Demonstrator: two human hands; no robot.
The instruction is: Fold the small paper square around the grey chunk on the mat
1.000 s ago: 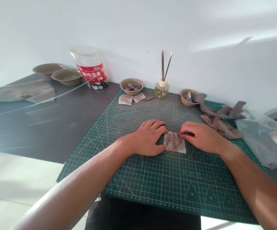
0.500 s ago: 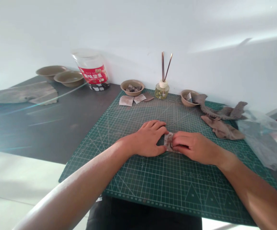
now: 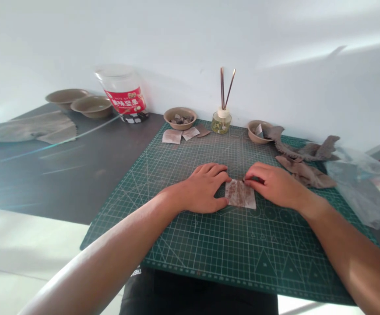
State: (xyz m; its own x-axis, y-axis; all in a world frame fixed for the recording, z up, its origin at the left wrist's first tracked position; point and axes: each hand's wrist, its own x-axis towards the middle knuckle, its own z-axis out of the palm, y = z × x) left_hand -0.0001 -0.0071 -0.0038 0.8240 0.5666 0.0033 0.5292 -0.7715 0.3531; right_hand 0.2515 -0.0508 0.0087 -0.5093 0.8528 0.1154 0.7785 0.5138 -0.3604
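A whitish square (image 3: 241,194) with brown smears lies flat on the green cutting mat (image 3: 190,245). My left hand (image 3: 206,187) rests flat on the mat with its fingers spread; the forefinger and thumb press the square's left corners. At the square's upper right edge, my right hand (image 3: 270,181) has thumb and fingers pinched together. A small dark bit shows at those fingertips, too little of it visible to name.
Behind are a bowl of greyish pieces (image 3: 180,119), several flat pieces (image 3: 172,136), a reed diffuser (image 3: 221,121) and another bowl (image 3: 255,132). Crumpled brown cloth (image 3: 308,173) and a plastic bag (image 3: 360,188) lie right. A clear tub (image 3: 124,96) stands left.
My right hand has moved up and slightly right across the square, from its middle to its upper edge, uncovering more of it. My left hand stays in place.
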